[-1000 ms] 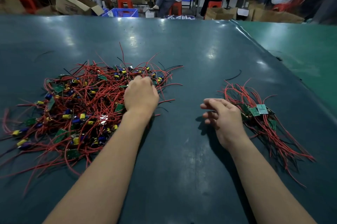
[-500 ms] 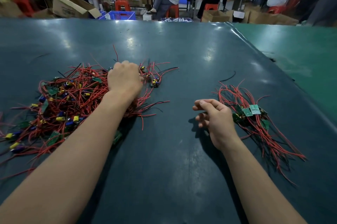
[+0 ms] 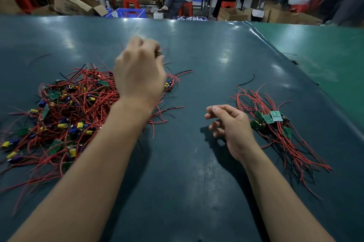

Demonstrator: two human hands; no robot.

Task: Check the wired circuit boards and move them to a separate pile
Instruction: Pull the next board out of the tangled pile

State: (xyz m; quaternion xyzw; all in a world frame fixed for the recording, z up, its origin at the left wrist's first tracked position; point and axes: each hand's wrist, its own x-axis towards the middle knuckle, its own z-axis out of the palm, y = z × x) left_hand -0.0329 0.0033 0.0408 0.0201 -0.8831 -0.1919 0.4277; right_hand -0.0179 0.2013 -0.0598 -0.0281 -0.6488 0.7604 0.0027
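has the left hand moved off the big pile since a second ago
Yes. The left hand has lifted from the big pile toward its far edge, gripping something blurred.

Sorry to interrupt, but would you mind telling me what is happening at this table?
A person is sorting wired circuit boards on a dark green table. The left hand is raised above the large tangled pile, fingers curled, apparently around something dark, though blur hides it. The right hand rests loosely curled and empty beside the smaller pile on the right.
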